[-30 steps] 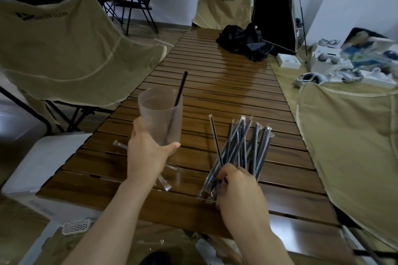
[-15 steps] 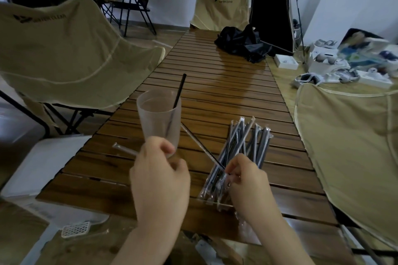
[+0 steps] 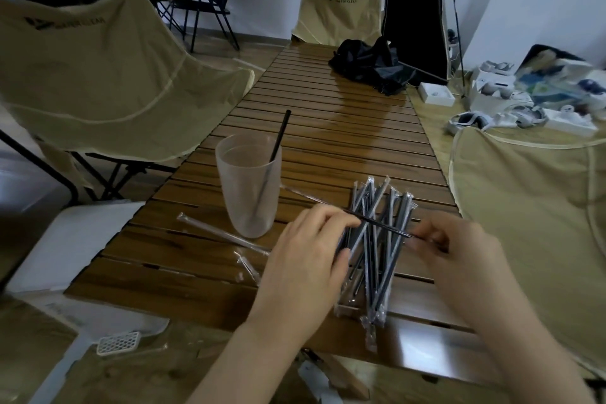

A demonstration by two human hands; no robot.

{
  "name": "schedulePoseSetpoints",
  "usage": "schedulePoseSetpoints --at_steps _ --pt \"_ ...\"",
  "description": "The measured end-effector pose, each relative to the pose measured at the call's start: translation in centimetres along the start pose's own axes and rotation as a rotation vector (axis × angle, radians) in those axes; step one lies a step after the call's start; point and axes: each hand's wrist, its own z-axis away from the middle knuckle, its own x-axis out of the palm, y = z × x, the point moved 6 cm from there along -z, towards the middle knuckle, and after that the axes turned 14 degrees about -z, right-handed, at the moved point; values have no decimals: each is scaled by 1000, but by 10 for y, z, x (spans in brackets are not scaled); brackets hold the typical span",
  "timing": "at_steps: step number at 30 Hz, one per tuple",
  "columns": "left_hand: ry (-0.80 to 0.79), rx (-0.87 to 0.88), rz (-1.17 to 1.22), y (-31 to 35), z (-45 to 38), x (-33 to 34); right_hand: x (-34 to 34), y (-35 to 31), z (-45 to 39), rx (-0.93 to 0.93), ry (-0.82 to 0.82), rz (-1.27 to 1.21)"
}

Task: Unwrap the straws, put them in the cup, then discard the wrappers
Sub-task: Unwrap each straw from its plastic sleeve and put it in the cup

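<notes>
Straws in clear wrappers lie fanned in a pile (image 3: 377, 239) on the slatted desk (image 3: 328, 128) just right of the frosted cup (image 3: 251, 187), which stands upright holding one bare black straw (image 3: 278, 141). We hold one wrapped straw (image 3: 380, 223) crosswise above the pile, our right hand (image 3: 459, 259) pinching its near end and our left hand (image 3: 311, 256) pinching it further along. Its long axis points up-left past the cup, so the left hand sits nearer the cup, beside an empty wrapper (image 3: 223, 234).
</notes>
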Motion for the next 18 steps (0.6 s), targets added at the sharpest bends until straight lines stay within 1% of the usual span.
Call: schedulePoseSetpoints --at_steps 4,7,10,15,18 --pt "31 35 18 10 -2 4 -5 11 0 34 -110 25" --pt "-4 67 10 13 -3 11 10 21 -1 72 -224 74" --pt "-64 88 -7 13 -5 20 27 19 1 25 -320 118" --pt "-135 77 -1 9 -8 24 34 12 2 -74 -326 87" --pt "-141 58 16 3 -8 19 33 9 2 -110 -284 -23"
